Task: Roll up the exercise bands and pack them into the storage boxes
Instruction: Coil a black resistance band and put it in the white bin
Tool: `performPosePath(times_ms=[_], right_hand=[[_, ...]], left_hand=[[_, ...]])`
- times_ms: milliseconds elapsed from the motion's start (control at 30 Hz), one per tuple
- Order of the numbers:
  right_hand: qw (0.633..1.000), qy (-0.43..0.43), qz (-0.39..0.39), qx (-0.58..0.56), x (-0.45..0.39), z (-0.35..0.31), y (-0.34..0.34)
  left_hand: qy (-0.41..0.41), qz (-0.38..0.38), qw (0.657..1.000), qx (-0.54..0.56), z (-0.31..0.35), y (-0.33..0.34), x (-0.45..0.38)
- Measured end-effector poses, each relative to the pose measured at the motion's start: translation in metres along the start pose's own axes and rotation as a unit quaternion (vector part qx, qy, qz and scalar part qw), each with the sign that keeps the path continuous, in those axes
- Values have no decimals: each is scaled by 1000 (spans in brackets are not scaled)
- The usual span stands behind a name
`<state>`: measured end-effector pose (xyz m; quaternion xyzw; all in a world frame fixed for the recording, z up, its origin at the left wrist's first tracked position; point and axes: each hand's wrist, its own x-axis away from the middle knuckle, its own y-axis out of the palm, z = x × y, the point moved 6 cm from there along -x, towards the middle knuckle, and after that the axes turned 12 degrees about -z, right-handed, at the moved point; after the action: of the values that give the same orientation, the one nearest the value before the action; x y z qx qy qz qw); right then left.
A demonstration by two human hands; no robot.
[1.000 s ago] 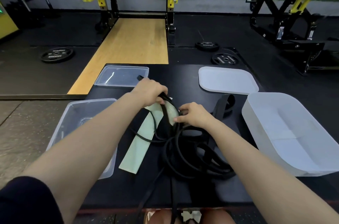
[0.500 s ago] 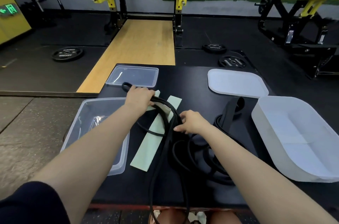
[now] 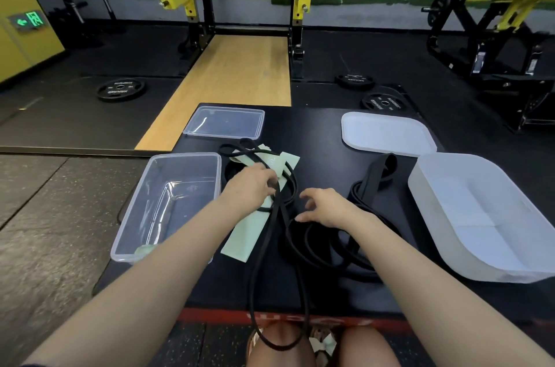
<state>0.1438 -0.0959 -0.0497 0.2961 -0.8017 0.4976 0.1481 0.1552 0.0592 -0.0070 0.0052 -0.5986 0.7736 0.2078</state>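
A thin black band [image 3: 264,252] lies looped over a flat pale green band [image 3: 255,228] on the black platform [image 3: 318,132]; its long loop hangs off the near edge above my knees. My left hand [image 3: 252,186] grips the thin black band near its coiled far end. My right hand [image 3: 326,206] hovers just right of it, fingers spread and loosely curled, holding nothing. A wider black band [image 3: 372,183] lies in a heap to the right. A clear box [image 3: 168,204] stands on the left, a white box [image 3: 480,216] on the right.
A clear lid [image 3: 225,122] and a white lid [image 3: 387,134] lie at the platform's far side. Weight plates [image 3: 120,89] rest on the gym floor beyond, with a yellow squat rack [image 3: 186,3] and a wooden lifting strip behind.
My left hand moved nearer along the thin black band, leaving a coil at the far end. My right hand lifted off the bands and opened. More band now hangs over the near edge.
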Motion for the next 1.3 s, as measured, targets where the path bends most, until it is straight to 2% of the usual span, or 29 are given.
performPosePath(times_ms=[100, 167, 267, 367, 567, 767, 867, 1033, 1100, 1200, 1300], right_hand=[[998, 2, -38, 52, 11, 1, 6], [996, -5, -43, 80, 19, -2, 7], [993, -2, -61, 99, 29, 1, 7], [988, 20, -95, 122, 38, 13, 6], [988, 21, -97, 118, 50, 24, 4], [997, -8, -25, 77, 44, 19, 10], [998, -21, 18, 53, 43, 15, 10], [997, -46, 65, 9, 44, 7, 2], [995, -58, 81, -13, 44, 3, -2], [992, -73, 99, -10, 37, -9, -6], [988, -92, 118, 41, 24, -28, -8]], left_hand=[[-56, -67, 994, 67, 1, 27, 15], [-61, -84, 992, 77, 8, 44, 22], [-36, -130, 990, 48, 28, 65, 27], [-75, -158, 985, 11, 41, 77, 29], [-131, -89, 987, 21, 44, 79, 33], [-148, -61, 985, 70, 37, 72, 36], [-133, -15, 987, 87, 34, 57, 38], [-97, 119, 983, 100, 28, 6, 38], [-88, 148, 980, 97, 20, -12, 33], [-65, 165, 982, 69, 10, -28, 23], [-46, 132, 990, -13, 7, -30, 13]])
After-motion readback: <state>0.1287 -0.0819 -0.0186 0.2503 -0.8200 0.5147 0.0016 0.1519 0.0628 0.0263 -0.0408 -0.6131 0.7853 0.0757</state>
